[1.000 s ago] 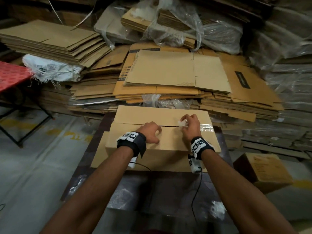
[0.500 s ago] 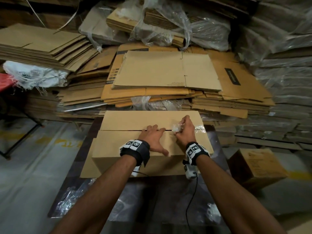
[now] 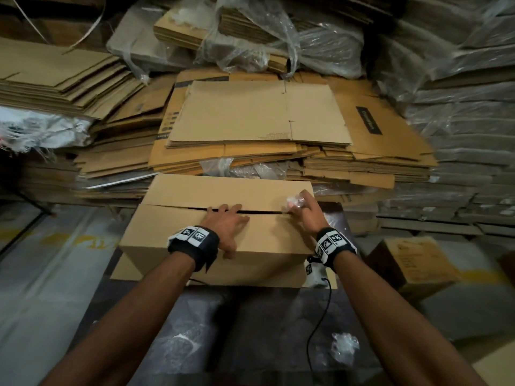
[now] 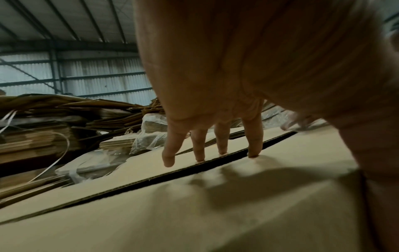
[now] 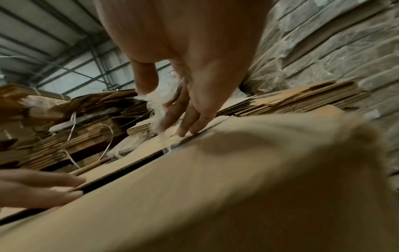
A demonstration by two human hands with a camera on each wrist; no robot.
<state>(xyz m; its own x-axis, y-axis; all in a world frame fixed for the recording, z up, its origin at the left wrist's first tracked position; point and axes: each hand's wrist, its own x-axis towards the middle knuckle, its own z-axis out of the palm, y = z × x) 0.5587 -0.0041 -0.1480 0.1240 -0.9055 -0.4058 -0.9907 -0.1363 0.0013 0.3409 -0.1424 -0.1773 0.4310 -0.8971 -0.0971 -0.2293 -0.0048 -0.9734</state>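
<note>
The cardboard box (image 3: 195, 190) is sitting on the table (image 3: 250, 316) before you, a dark gap showing between its flaps. Your left hand (image 3: 227, 225) is lying flat on the near flap, fingers (image 4: 254, 141) straight and spread, tips reaching the gap. Your right hand (image 3: 308, 215) is pinching a crumpled tape wad (image 3: 292, 201) at the gap's right end. The black label (image 3: 368, 119) on the flattened carton behind is showing print too blurred to read.

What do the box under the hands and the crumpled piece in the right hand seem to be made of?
The box: corrugated cardboard, matte brown; a fluted edge shows along the flap gap. The crumpled piece, pinched by the right hand: probably thin clear plastic film or tape, glossy and translucent; which one, I cannot tell.
</note>
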